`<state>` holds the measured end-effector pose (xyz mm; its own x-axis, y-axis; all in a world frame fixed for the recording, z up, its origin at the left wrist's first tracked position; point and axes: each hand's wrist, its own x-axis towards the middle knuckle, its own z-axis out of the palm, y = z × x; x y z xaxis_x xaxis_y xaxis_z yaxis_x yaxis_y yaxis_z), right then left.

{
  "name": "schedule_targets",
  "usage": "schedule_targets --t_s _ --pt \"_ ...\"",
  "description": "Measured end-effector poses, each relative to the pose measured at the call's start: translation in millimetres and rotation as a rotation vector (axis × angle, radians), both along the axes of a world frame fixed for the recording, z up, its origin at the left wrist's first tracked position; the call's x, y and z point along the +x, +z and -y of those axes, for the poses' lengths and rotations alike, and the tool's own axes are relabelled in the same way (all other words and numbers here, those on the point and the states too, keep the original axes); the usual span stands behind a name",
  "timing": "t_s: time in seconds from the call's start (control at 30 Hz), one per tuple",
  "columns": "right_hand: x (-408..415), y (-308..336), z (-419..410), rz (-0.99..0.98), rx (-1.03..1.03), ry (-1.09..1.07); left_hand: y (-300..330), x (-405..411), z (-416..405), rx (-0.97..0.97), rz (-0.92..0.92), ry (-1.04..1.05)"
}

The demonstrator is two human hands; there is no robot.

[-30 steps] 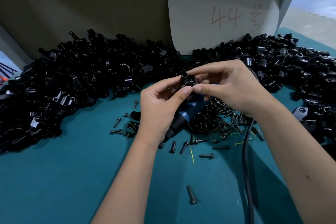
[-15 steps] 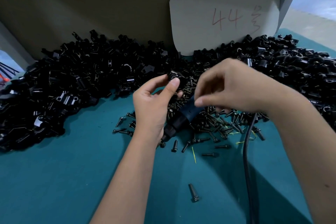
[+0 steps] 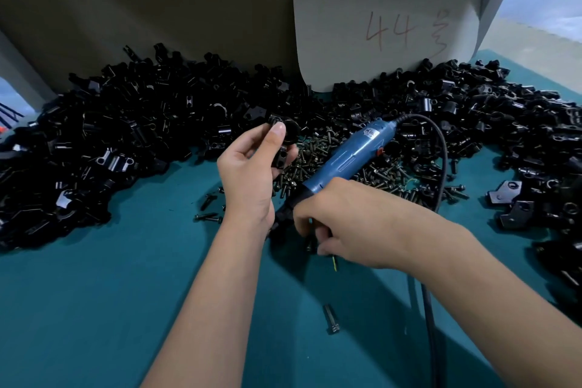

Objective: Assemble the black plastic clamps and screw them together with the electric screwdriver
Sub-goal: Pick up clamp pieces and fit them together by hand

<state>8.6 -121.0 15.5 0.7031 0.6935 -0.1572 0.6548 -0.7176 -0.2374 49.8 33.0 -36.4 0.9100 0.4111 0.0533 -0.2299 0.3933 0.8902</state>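
My left hand (image 3: 248,176) holds a black plastic clamp (image 3: 285,142) upright between thumb and fingers, above the teal table. The blue electric screwdriver (image 3: 349,154) lies slanted on a heap of dark screws (image 3: 315,157), its black tip hidden under my right hand (image 3: 343,220). That hand is down on the table at the tool's lower end, fingers curled, and appears to pinch a small screw; the fingertips are partly hidden. The screwdriver's black cord (image 3: 441,148) loops right and runs down toward me.
A long heap of black clamp parts (image 3: 126,135) runs across the back of the teal table (image 3: 94,309) and down the right side (image 3: 535,151). A white card marked 44 (image 3: 387,25) leans on the back wall. Loose screws (image 3: 330,320) lie near my arms.
My hands have parted. The left kept the clamp and lifted it slightly left. The right dropped down to the table beside the screwdriver's tip.
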Motion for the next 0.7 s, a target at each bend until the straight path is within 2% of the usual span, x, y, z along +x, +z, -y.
schedule_targets --t_s 0.2,0.3,0.53,0.6,0.7 --pt "12 12 26 -0.075 0.218 -0.077 2 0 -3 -0.003 -0.019 -0.027" --pt "21 22 45 -0.196 0.258 -0.202 1 -2 1 0.028 -0.004 -0.072" --pt "16 24 52 -0.329 0.161 -0.272 0 -3 4 0.040 0.009 -0.101" --pt "12 23 47 -0.314 0.135 -0.281 0 -3 3 0.027 0.008 -0.100" --pt "7 21 39 -0.251 -0.012 -0.262 2 -5 4 0.026 0.002 -0.099"
